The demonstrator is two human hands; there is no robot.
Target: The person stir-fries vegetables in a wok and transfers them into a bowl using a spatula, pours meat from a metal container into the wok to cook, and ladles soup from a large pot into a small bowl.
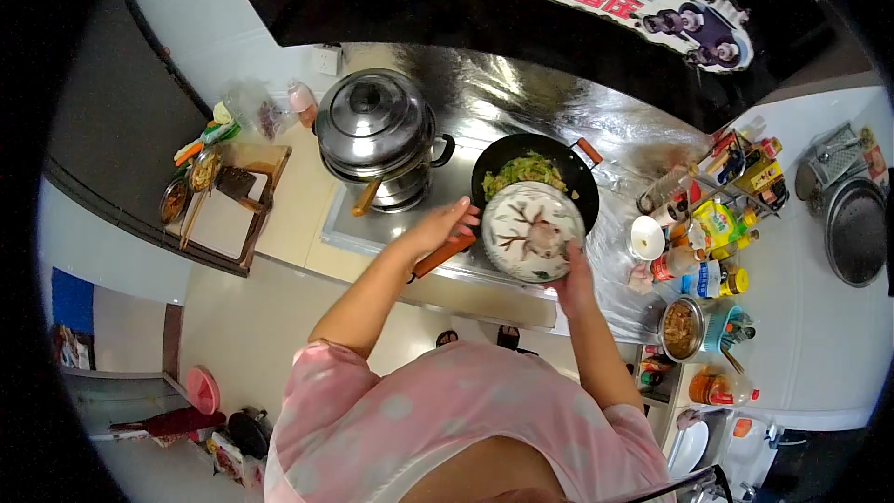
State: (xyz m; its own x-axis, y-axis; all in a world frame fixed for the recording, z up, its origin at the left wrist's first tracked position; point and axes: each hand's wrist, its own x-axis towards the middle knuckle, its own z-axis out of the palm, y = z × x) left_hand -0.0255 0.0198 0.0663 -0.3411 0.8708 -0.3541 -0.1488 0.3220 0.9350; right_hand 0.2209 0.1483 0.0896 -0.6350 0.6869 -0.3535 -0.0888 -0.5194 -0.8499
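My right hand (575, 281) grips the lower right edge of a white plate (521, 261) with a deer and antler pattern. The plate is over the near part of a black wok (482, 160) and hides some of it. Chopped green and yellowish food (531, 168) shows in the wok beyond the plate. My left hand (447, 224) is beside the plate's left edge, above the wok's wooden handle (442, 257), with its fingers stretched out. Whether its fingertips touch the plate I cannot tell.
A lidded steel steamer pot (372, 121) stands left of the wok, with a wooden-handled utensil (367, 197) at its front. Bottles (712, 224), a white bowl (646, 237) and a steel bowl of food (682, 330) are at the right. A cutting board (223, 224) lies far left.
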